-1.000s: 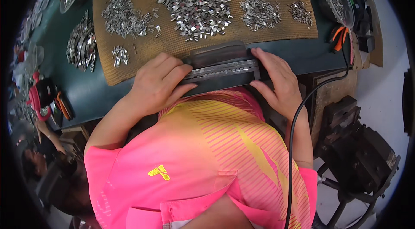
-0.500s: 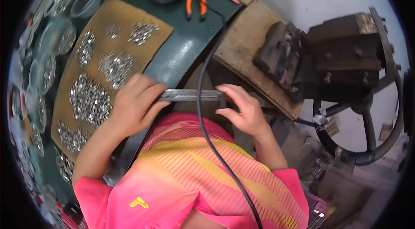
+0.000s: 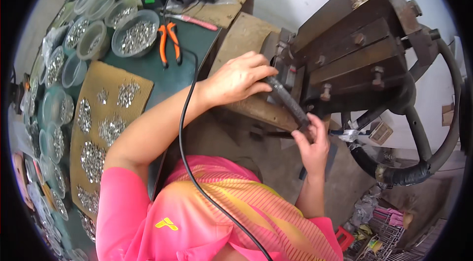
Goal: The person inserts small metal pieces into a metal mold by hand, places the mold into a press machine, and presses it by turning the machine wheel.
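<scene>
A narrow dark metal bar point(image 3: 287, 99) slants between my two hands, just in front of a heavy dark press machine point(image 3: 354, 59). My left hand point(image 3: 240, 79) grips its upper left end, fingers over the top. Around the lower right end, the thumb and fingers of my right hand point(image 3: 314, 143) are closed. The bar lies close to the block at the foot of the machine; whether it touches that block I cannot tell. A black cable point(image 3: 183, 135) hangs down across my left forearm.
On the green table point(image 3: 148, 74) lie a brown ribbed board point(image 3: 106, 74) with piles of small metal pieces, orange-handled pliers point(image 3: 170, 46) and a pink-handled tool point(image 3: 197, 23). Several plastic bowls point(image 3: 118, 44) stand along the left. A big handwheel point(image 3: 401, 176) curves round the machine's right.
Both hands have carried the bar from in front of my body to the right, up to the machine. It has turned from level to slanting, and my view has swung right.
</scene>
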Demonstrator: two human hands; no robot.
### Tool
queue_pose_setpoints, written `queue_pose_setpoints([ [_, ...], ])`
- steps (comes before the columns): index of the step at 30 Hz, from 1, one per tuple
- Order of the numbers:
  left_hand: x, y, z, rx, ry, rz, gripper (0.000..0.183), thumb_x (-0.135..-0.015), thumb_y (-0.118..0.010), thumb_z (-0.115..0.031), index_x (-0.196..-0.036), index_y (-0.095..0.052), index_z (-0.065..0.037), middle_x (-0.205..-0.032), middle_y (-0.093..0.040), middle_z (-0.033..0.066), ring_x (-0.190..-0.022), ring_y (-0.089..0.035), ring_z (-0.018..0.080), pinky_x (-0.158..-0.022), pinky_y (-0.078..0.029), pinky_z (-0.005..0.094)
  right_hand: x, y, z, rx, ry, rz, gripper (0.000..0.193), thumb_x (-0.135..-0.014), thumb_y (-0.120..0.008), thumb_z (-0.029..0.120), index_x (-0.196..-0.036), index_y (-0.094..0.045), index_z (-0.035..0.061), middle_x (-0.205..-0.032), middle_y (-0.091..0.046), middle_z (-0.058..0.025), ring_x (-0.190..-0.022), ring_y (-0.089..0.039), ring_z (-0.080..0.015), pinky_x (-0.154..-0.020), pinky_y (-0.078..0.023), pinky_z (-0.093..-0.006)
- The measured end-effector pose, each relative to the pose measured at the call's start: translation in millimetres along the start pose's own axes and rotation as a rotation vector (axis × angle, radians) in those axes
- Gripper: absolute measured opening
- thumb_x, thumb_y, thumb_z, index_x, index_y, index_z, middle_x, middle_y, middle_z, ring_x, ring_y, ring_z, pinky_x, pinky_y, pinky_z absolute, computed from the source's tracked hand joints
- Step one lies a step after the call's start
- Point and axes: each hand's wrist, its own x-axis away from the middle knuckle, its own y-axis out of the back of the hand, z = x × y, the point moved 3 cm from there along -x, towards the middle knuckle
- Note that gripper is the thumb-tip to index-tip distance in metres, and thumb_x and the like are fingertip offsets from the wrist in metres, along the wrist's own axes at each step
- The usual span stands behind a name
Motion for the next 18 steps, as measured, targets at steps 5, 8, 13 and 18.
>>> queue_pose_setpoints([
  [5,13.8,6.6,-14.0,-0.143,-0.007,-0.162,0.036,-0.081,-0.079,-0.016,-0.113,-0.065,-0.007,-0.111,-0.058,0.0148,-0.104,-0.059,0.0370,-0.092,-0.050,0.0453,-11.7,-16.2,13.9,0.072,0.202,0.085,0.078,-0.073,-0.093,0.031,-0.137,-0.057,0.0052,-0.103,-0.068,-0.0126,-0.078,-0.069,-0.0244,-0.069,-0.058,-0.0369],
  [8,23.8,4.0,-46.9,-0.035,-0.009,-0.080,0.022,-0.084,-0.078,-0.021,-0.099,-0.067,-0.009,-0.095,-0.063,0.0104,-0.089,-0.063,0.0322,-0.077,-0.052,0.0427,-8.4,-25.6,30.6,0.173,0.317,0.127,0.097,-0.072,-0.094,0.039,-0.150,-0.046,0.0061,-0.098,-0.071,-0.0132,-0.077,-0.072,-0.0249,-0.068,-0.059,-0.0372],
  [13,39.6,-8.0,-78.1,0.158,0.167,0.131,0.038,-0.091,-0.075,-0.039,-0.092,-0.062,-0.003,-0.082,-0.065,0.0168,-0.079,-0.067,0.0392,-0.070,-0.053,0.0477,-13.5,-54.3,61.5,0.310,0.537,-0.003,0.093,-0.075,-0.084,0.037,-0.153,-0.044,0.0043,-0.086,-0.073,-0.0158,-0.070,-0.073,-0.0314,-0.062,-0.057,-0.0423],
  [18,46.8,-0.3,-66.4,0.135,0.225,0.113,0.037,-0.090,-0.077,-0.031,-0.099,-0.058,-0.002,-0.089,-0.066,0.0186,-0.083,-0.066,0.0412,-0.073,-0.053,0.0476,-17.5,-62.9,71.2,0.274,0.417,0.106,0.092,-0.080,-0.083,0.029,-0.156,-0.037,0.0056,-0.091,-0.072,-0.0153,-0.075,-0.073,-0.0284,-0.066,-0.058,-0.0401],
])
